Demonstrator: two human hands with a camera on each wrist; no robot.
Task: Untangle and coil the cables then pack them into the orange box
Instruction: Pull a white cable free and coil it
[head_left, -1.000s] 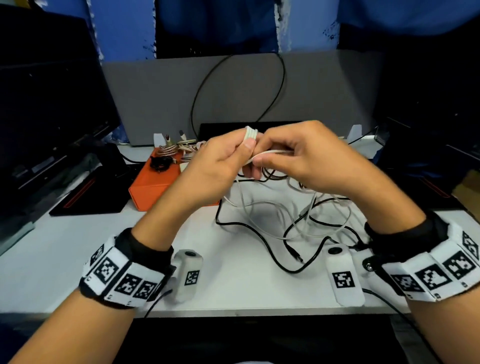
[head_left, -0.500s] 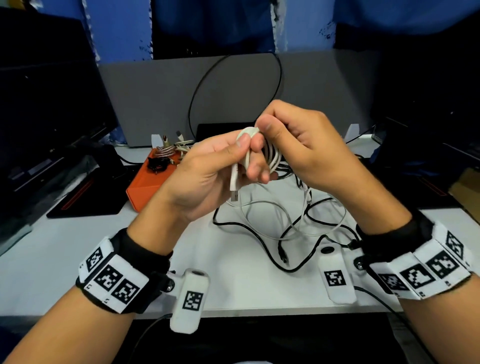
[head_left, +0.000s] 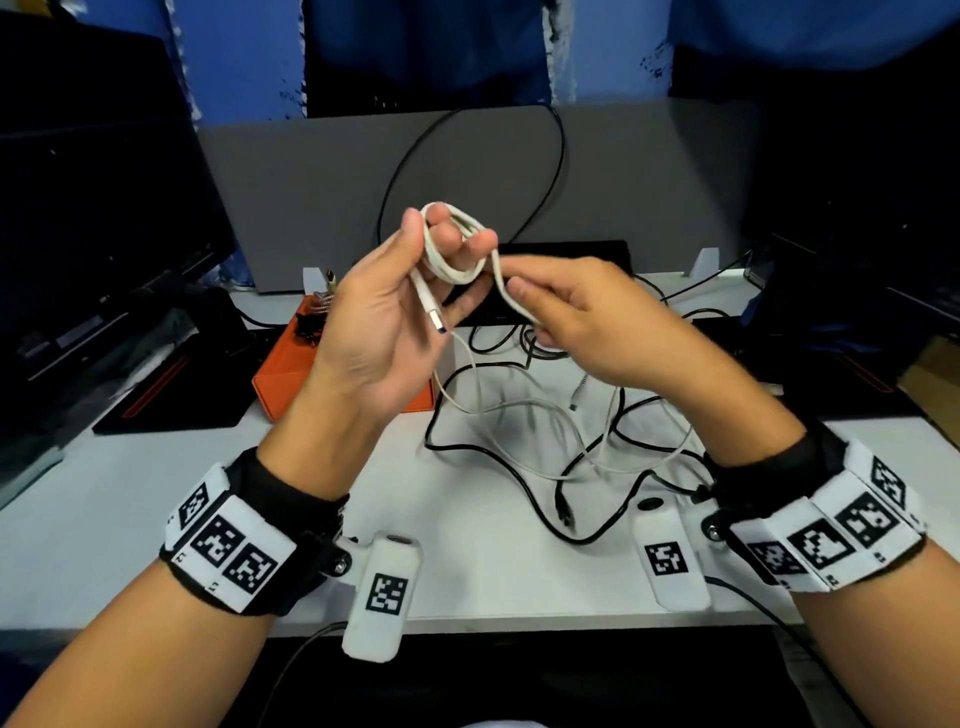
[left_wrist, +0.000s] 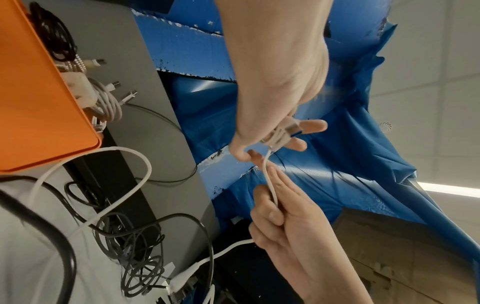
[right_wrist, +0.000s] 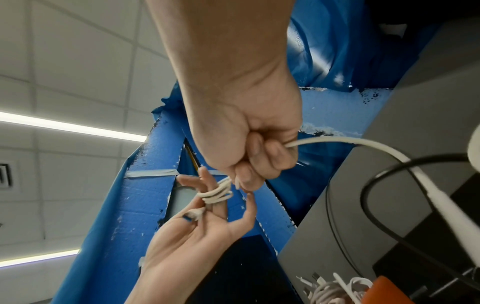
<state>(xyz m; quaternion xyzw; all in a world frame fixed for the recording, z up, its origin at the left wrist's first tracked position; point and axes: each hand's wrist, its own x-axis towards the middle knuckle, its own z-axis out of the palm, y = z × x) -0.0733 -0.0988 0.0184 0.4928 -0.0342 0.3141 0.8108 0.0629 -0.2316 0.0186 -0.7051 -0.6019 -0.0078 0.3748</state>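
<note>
My left hand (head_left: 447, 234) is raised palm-up over the white table (head_left: 104, 493). A white cable (head_left: 457, 260) is wound in a small coil round its fingers, and the USB plug (head_left: 434, 317) lies across the palm. Just to its right, my right hand (head_left: 519, 291) grips the same white cable (right_wrist: 337, 140) in a curled fist; the slack runs down to a tangle of black and white cables (head_left: 571, 457) on the table. The orange box (head_left: 280, 374) stands behind my left hand and holds several coiled cables (left_wrist: 103, 100).
A dark monitor (head_left: 78, 260) and a black pad (head_left: 166, 395) sit at the left. A grey divider panel (head_left: 623, 182) closes the back, with a black wire looping up it. More dark equipment stands at the right edge.
My left hand has turned palm-up and lifted, and the coil now sits round its fingers. My right hand has come off the left fingertips and dropped to the right along the cable.
</note>
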